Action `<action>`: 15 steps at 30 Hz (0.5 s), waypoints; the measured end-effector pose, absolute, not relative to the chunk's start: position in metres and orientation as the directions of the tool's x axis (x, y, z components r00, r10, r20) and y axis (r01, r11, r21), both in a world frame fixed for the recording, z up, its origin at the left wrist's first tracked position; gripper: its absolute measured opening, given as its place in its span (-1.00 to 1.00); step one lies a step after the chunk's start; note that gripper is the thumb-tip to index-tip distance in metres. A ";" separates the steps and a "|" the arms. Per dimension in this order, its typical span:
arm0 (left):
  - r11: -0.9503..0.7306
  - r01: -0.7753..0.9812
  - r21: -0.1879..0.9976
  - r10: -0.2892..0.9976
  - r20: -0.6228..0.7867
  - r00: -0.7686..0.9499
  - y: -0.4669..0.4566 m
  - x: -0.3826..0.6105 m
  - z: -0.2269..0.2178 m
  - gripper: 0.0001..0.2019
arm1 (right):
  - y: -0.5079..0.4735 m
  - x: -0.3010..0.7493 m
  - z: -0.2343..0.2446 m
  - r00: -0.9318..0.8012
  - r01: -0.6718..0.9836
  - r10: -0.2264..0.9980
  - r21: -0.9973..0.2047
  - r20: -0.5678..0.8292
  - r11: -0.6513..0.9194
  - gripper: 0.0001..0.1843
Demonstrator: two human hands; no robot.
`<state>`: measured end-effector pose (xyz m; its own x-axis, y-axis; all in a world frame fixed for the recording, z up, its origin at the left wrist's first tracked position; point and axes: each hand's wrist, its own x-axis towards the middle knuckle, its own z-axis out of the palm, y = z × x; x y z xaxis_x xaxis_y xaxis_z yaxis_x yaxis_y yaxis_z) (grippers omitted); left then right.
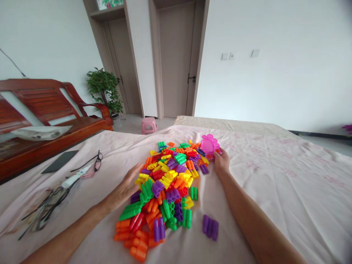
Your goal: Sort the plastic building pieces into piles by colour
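A long heap of coloured plastic tube blocks [169, 178] in orange, green, yellow, purple and red lies on the pale cloth. My left hand [128, 187] rests along the heap's left side, fingers stretched out and touching or close to the yellow blocks. At the far right end of the heap, my right hand [220, 160] grips the near edge of a pink flower-shaped plastic piece [208, 145]. Its fingertips are partly hidden. A purple three-tube block [210, 227] lies apart from the heap, near my right forearm.
Eyeglasses [98, 161], a white tube [75, 176] and a dark flat tablet-like object [59, 161] lie left on the floral cloth [275, 190]. Beyond stand a wooden bench [49, 106], a pink stool [149, 125], a potted plant [106, 90] and a door [176, 60].
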<state>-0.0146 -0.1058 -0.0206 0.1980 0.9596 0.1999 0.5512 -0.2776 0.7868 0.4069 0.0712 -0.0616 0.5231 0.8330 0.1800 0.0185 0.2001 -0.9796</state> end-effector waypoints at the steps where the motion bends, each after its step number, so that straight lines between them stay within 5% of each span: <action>1: -0.305 0.566 0.766 0.951 0.216 0.220 -0.122 -0.028 -0.027 -0.10 | 0.072 0.407 -0.063 0.527 0.018 0.830 -0.979 0.182 0.203 -0.32; 6: -0.377 0.741 0.556 0.924 0.170 0.342 -0.192 -0.065 -0.073 0.43 | 0.077 0.405 -0.069 0.521 0.007 0.834 -0.978 0.183 0.210 -0.32; 15: -0.444 0.785 0.431 0.892 0.289 0.346 -0.165 0.031 -0.079 0.36 | 0.073 0.406 -0.071 0.518 0.001 0.830 -0.971 0.205 0.239 -0.34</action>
<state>0.0311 -0.1647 -0.0786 0.3462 0.8925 0.2891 0.7853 -0.4443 0.4312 0.4056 0.0727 -0.0713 0.5183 0.8303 0.2048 0.0010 0.2389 -0.9710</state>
